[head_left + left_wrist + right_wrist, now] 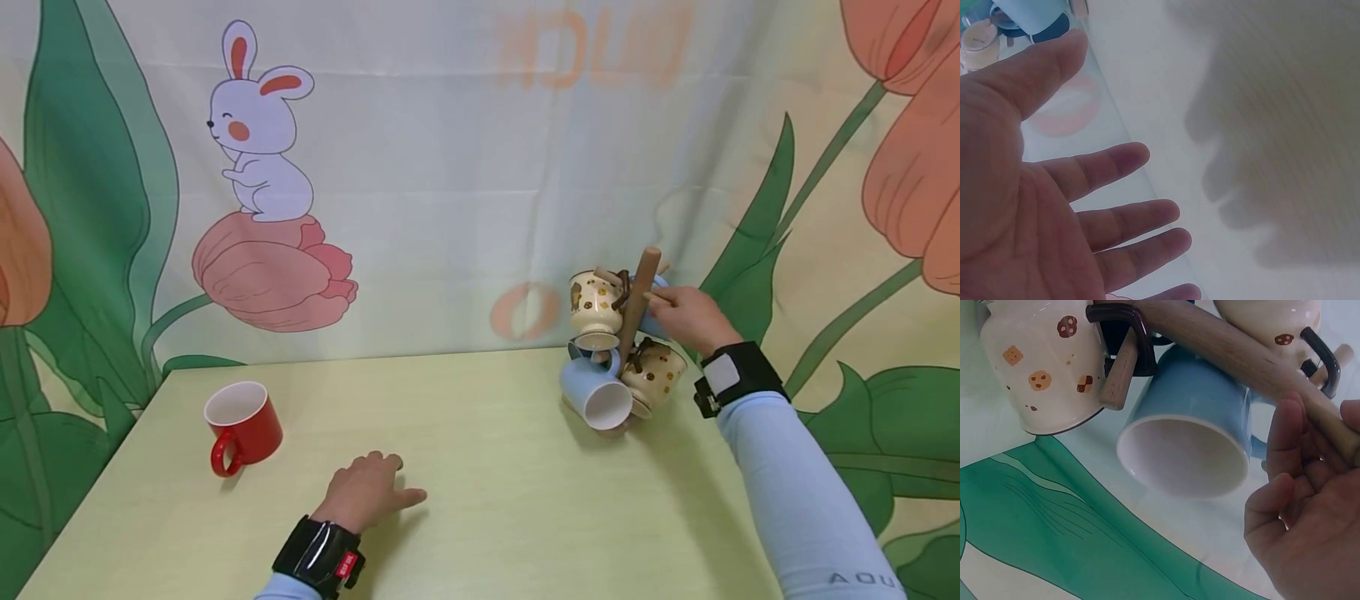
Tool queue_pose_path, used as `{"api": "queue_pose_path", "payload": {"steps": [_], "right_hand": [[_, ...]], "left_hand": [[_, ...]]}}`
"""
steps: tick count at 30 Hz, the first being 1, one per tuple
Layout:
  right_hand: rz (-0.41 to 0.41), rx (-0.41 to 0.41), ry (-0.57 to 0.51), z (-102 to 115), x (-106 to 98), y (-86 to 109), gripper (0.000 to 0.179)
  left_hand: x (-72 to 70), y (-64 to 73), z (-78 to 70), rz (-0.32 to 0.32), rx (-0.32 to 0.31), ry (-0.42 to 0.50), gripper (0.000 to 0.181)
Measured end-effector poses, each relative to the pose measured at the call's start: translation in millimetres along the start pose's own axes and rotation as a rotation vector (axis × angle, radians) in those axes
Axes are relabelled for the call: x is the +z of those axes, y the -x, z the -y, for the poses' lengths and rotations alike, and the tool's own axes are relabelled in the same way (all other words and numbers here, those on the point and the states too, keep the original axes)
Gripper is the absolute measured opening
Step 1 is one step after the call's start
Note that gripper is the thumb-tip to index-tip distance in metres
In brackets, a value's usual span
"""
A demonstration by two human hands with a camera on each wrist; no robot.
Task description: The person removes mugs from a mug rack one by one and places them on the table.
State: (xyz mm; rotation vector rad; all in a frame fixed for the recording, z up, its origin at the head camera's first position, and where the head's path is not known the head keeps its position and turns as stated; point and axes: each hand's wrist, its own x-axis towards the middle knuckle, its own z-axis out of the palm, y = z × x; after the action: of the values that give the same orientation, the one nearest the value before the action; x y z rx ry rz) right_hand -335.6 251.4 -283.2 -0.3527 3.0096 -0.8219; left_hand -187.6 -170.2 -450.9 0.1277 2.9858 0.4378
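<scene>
Near the top of its post, my right hand (693,319) grips a wooden mug tree (639,304), which leans to the right at the table's back right. A cream mug with brown spots (595,302) hangs on its upper left, and another cream mug (658,372) lower right. Below the first is a light blue mug (587,387), its mouth facing forward and down. A second blue mug (1191,406) hangs behind the post, partly hidden by my right hand in the head view. My left hand (365,493) hovers over the front of the table, fingers spread, holding nothing.
A red mug (257,429) with a white inside stands upright on the table's left, handle toward the front. The pale table (465,467) ends at a printed curtain (427,167) with a rabbit and flowers.
</scene>
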Motion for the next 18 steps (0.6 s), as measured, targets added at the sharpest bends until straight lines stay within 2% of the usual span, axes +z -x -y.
{"api": "queue_pose_path", "payload": {"steps": [10,18], "right_hand": [[0.079,-0.005,-0.023,-6.4,-9.3,-5.7,0.05],[0.13,-0.075,0.054,-8.9,-22.1,-9.1,0.048]], "left_hand": [[2.2,0.3,0.6,0.001,-0.003,-0.009,0.06],[2.7,0.2,-0.2,0.002,0.009,-0.006,0.062]]}}
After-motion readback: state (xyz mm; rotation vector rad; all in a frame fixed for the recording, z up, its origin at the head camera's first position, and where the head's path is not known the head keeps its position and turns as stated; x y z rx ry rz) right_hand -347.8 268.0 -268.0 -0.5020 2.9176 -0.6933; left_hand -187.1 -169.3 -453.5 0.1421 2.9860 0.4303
